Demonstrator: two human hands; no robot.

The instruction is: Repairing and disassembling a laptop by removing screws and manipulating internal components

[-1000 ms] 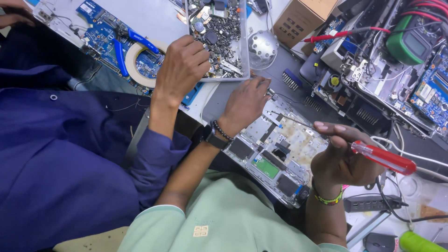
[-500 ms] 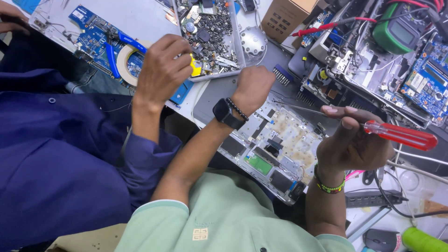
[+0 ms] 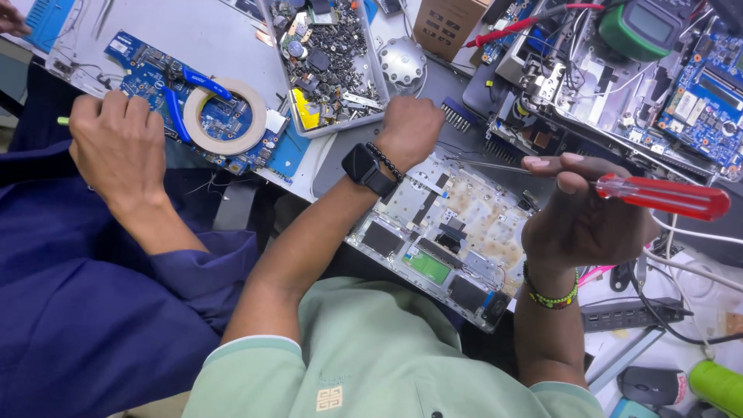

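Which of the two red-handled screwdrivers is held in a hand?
The near one, gripped by the right hand; the other screwdriver lies untouched by the cardboard box.

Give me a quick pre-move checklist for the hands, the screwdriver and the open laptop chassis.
1. Right hand grips the red-handled screwdriver: ok, fingers wrapped near the handle's front.
2. Screwdriver tip position: ok, the thin shaft reaches left over the open laptop chassis, above its top edge.
3. Tip seated in a screw: cannot tell, too small.
4. Left hand steadying the chassis: cannot tell, the closed fist sits at its top edge, contact hidden.
5. Co-worker's hand clear of the chassis: ok, it is over by the blue circuit board and tape roll.
6. Parts tray close by: ok, just above the left hand.
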